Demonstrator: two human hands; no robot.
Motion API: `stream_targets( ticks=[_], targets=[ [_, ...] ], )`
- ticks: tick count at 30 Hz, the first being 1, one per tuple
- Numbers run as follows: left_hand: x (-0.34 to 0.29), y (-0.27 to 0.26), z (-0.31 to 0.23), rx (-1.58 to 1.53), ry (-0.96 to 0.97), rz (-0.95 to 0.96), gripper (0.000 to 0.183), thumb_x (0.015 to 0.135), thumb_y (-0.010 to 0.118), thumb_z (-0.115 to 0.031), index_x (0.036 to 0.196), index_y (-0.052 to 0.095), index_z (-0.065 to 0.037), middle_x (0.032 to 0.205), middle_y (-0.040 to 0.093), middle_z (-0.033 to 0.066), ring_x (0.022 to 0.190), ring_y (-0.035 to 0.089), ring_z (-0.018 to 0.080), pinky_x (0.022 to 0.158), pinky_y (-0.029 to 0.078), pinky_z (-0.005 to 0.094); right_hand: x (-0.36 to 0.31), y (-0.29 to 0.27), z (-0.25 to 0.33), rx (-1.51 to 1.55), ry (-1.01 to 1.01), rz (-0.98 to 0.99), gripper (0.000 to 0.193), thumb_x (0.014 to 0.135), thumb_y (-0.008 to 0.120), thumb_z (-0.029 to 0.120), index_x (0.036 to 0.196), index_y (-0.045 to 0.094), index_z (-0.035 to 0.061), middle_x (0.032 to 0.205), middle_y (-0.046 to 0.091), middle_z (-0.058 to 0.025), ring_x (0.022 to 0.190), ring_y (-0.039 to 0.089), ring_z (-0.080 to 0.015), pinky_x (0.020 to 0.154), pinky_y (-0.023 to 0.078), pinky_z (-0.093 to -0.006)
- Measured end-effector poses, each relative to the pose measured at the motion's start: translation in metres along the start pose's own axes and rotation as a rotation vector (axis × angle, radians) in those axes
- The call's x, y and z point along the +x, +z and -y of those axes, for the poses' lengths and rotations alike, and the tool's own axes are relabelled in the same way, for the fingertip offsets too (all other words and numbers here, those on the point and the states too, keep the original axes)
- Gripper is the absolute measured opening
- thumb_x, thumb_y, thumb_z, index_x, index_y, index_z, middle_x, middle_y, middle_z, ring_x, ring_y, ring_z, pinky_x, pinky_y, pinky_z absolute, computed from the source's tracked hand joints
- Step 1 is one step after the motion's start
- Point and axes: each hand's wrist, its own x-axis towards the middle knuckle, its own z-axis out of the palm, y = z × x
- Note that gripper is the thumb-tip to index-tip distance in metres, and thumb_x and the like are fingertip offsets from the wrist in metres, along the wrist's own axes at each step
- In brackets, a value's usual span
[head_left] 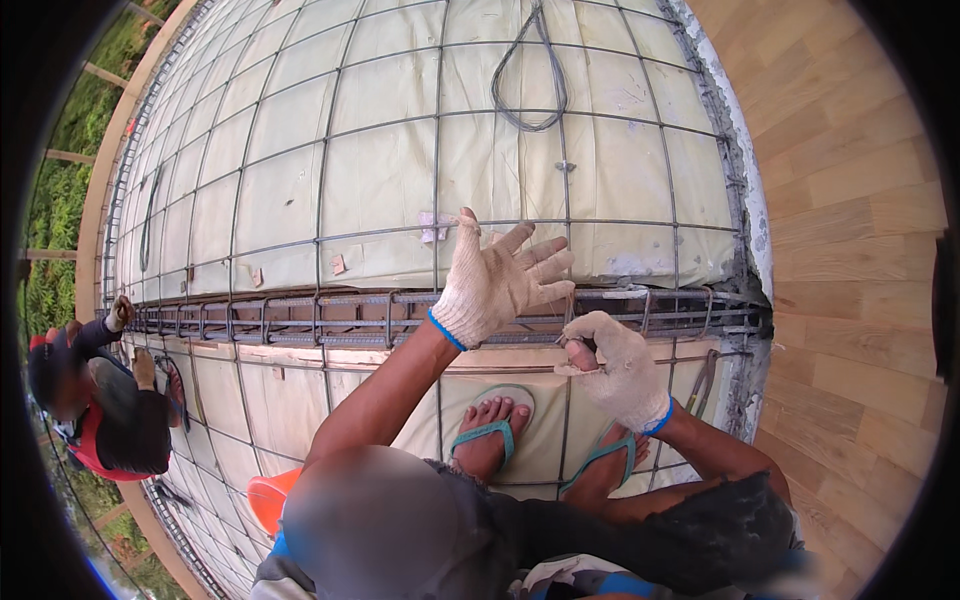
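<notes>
My left hand (505, 283), in a cream knit glove with a blue cuff, is held palm-up above the rebar grid (380, 232), its fingers spread and empty. Lower and to the right, my right hand (625, 368) wears a matching glove. Its fingers are curled in toward the thumb, and what they hold, if anything, is too small to make out. Just beneath both hands runs a beam cage (350, 322) of thick ribbed bars with stirrups, set in a trough. I cannot tell whether either hand touches the steel.
A looped bundle of tie wire (530, 85) lies on the grid ahead. My sandalled feet (490, 430) stand between the bars, beside an orange plastic object (270, 497). Wooden boards (850, 250) lie right of a rough concrete edge (752, 200). Another person (110, 400) crouches far left, in gloves.
</notes>
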Motion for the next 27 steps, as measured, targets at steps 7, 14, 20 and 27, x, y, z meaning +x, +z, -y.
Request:
stream_targets(
  ticks=[7, 14, 20, 27],
  targets=[
    [-0.002, 0.000, -0.025, 0.318, 0.393, -0.281, 0.070, 0.109, 0.052, -0.055, 0.152, 0.037, -0.002, 0.116, 0.056, 0.0139, 0.092, 0.064, 0.0266, 0.090, 0.058, 0.0471, -0.048, 0.026, -0.011, 0.110, 0.084, 0.155, 0.020, 0.090, 0.076, 0.001, 0.107, 0.066, 0.0047, 0.091, 0.069, -0.0135, 0.077, 0.069, -0.0317, 0.069, 0.055, -0.0413],
    [-0.002, 0.011, -0.038, 0.507, 0.539, -0.227, 0.051, 0.115, 0.046, -0.037, 0.151, 0.042, -0.001, 0.089, 0.051, 0.0031, 0.057, 0.038, 0.0109, 0.070, 0.056, 0.0385, -0.065, 0.022, -0.017, 0.102, 0.219, 0.306, 0.019, 0.094, 0.075, 0.009, 0.112, 0.072, 0.0043, 0.098, 0.070, -0.0183, 0.083, 0.071, -0.0346, 0.071, 0.056, -0.0414],
    [-0.013, 0.028, -0.032, 0.466, 0.506, -0.155, 0.049, 0.117, 0.044, -0.036, 0.151, 0.043, -0.001, 0.080, 0.046, 0.0003, 0.055, 0.028, 0.0084, 0.057, 0.038, 0.0286, -0.085, 0.029, -0.036, 0.211, 0.346, 0.321, 0.019, 0.094, 0.075, 0.010, 0.113, 0.074, 0.0070, 0.100, 0.071, -0.0179, 0.086, 0.071, -0.0366, 0.075, 0.058, -0.0431],
    [-0.022, 0.033, -0.035, 0.471, 0.502, -0.109, 0.047, 0.117, 0.043, -0.038, 0.148, 0.047, -0.003, 0.078, 0.045, -0.0010, 0.054, 0.028, 0.0073, 0.053, 0.029, 0.0262, -0.095, 0.019, -0.041, 0.134, 0.327, 0.335, 0.014, 0.095, 0.074, 0.007, 0.109, 0.074, 0.0034, 0.108, 0.072, -0.0173, 0.090, 0.075, -0.0336, 0.076, 0.061, -0.0401]
  ],
)
